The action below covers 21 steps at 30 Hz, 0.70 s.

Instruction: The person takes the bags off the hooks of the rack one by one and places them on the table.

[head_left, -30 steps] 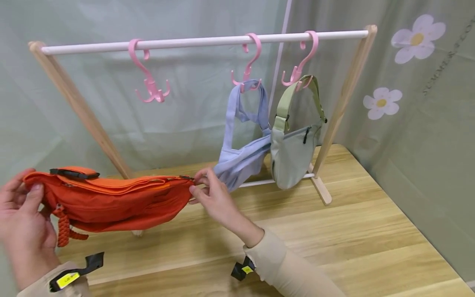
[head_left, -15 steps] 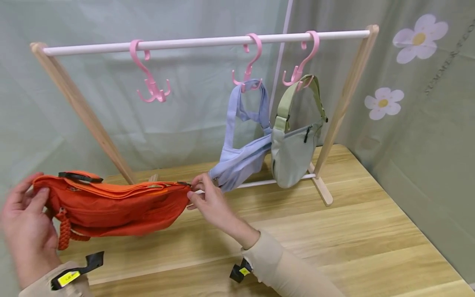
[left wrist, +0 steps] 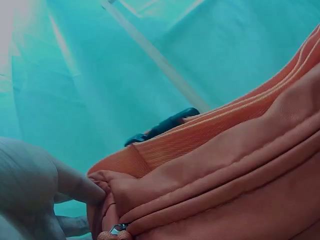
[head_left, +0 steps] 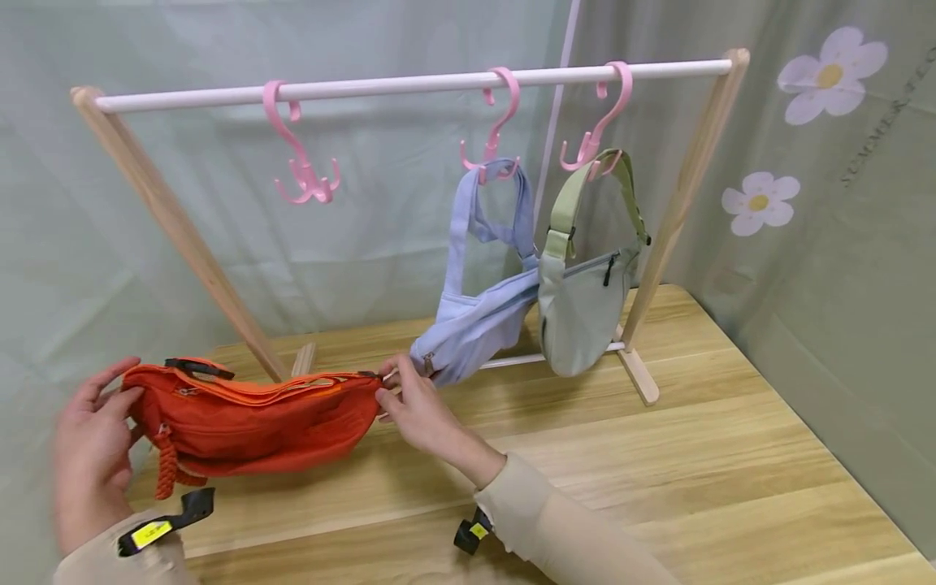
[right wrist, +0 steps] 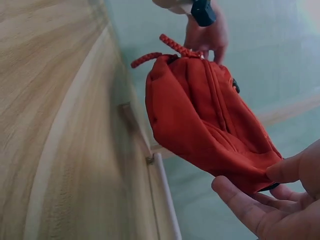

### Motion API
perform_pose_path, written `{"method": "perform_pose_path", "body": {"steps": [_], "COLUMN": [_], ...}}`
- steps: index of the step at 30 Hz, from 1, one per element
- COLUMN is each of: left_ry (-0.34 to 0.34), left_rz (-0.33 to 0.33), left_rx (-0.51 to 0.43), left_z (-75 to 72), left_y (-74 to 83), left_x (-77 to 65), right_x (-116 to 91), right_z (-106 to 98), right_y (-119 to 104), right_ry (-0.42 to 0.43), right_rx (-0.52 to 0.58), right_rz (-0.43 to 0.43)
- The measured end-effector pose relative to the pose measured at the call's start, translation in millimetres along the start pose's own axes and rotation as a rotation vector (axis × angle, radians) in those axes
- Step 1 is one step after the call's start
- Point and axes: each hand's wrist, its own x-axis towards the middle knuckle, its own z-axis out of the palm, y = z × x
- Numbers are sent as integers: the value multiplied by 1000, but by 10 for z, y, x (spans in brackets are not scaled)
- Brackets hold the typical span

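Bag [head_left: 256, 418] between hands, before rack [head_left: 409, 81]

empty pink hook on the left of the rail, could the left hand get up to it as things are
Probably yes. The empty pink hook hangs in open air above the left hand, nothing between them. But that hand grips one end of the orange bag, the right hand pinching the other, so the bag would rise with it.

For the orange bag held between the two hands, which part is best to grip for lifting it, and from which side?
Probably the folded strap along the top edge of the orange bag, taken from above. The bag lies stretched sideways between the left hand and right hand, leaving it exposed.
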Motion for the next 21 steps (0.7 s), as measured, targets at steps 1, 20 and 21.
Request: {"method": "perform_pose_path", "body": {"steps": [1, 20, 21], "left_ry": [-29, -257, -261], "left_rz": [2, -35, -43], "left_rx": [16, 227, 246], "left_z": [-11, -140, -138], "left_y": [-6, -152, -147], "left_x": [8, 96, 93], "right_x": [5, 51, 48], "right_z": [0, -16, -10], "right_y": [23, 291, 298], "right_ry": [-2, -34, -35], "right_rx": [-12, -115, -113], "right_rz": [5, 80, 84]}}
